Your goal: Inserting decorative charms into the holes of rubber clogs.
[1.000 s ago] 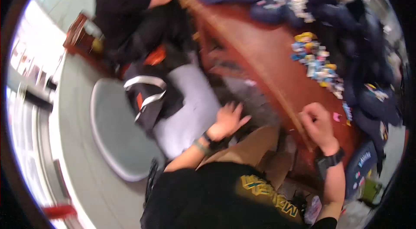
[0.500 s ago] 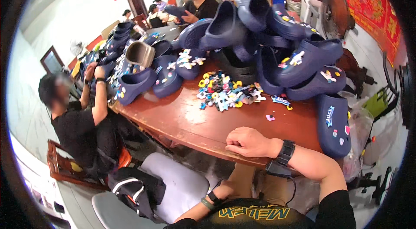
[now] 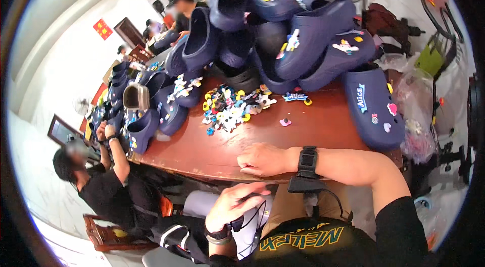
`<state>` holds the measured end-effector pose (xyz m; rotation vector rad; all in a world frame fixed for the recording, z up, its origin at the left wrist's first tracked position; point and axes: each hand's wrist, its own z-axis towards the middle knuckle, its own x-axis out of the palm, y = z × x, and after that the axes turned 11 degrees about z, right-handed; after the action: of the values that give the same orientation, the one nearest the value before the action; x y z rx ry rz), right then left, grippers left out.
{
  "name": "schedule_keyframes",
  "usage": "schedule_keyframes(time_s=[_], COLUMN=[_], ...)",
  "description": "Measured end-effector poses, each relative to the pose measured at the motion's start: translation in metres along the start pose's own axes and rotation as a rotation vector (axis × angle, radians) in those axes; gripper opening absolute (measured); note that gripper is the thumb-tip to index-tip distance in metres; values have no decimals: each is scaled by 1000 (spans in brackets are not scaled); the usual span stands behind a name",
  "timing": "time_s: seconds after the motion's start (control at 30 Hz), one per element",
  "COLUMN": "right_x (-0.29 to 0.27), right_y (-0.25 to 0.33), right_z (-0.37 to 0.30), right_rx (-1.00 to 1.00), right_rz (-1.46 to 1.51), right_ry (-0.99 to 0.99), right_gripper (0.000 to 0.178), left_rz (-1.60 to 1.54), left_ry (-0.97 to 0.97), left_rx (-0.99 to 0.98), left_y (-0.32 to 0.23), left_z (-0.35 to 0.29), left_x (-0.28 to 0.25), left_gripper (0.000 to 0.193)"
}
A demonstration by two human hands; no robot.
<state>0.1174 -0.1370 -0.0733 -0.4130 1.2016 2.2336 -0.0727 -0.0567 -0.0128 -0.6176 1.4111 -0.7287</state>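
My right hand (image 3: 265,160) rests loosely closed on the front edge of the brown table (image 3: 212,152), and nothing shows in its fingers. Below that edge, near my lap, my left hand (image 3: 236,205) is raised with its fingers stretched out and nothing in them. Beyond the right hand lies a heap of small colourful shoe charms (image 3: 235,108). A blue lettered charm (image 3: 294,97) and a small pink charm (image 3: 286,122) lie apart from the heap. To the right stands a navy clog (image 3: 371,123) with several charms fixed on its upper.
A tall pile of navy clogs (image 3: 316,35) fills the table's far side. A beige tray-like container (image 3: 135,97) sits among clogs at the left. A person in black (image 3: 103,181) works at the left end; others are farther back. Clear plastic bags (image 3: 419,95) hang at the right.
My left hand has risen from my lap toward the table edge, its fingers now in sight. My right hand stays on the edge, closed. The view has swung to the right.
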Motion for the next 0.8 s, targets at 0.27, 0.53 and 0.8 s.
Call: schedule_keyframes(time_s=[0.27, 0.53, 0.8], right_x=[7, 7, 12], right_y=[-5, -7, -13], right_z=[6, 5, 3], right_rx=[-6, -28, -119], right_rz=[-80, -129, -409], right_ry=[41, 82, -9], right_gripper=[19, 24, 23], left_rz=[198, 598, 612], left_ry=[89, 543, 179], left_rx=[408, 518, 390], left_y=[-85, -160, -152], left_z=[53, 135, 241], left_x=[-20, 8, 32], left_gripper=[35, 52, 44])
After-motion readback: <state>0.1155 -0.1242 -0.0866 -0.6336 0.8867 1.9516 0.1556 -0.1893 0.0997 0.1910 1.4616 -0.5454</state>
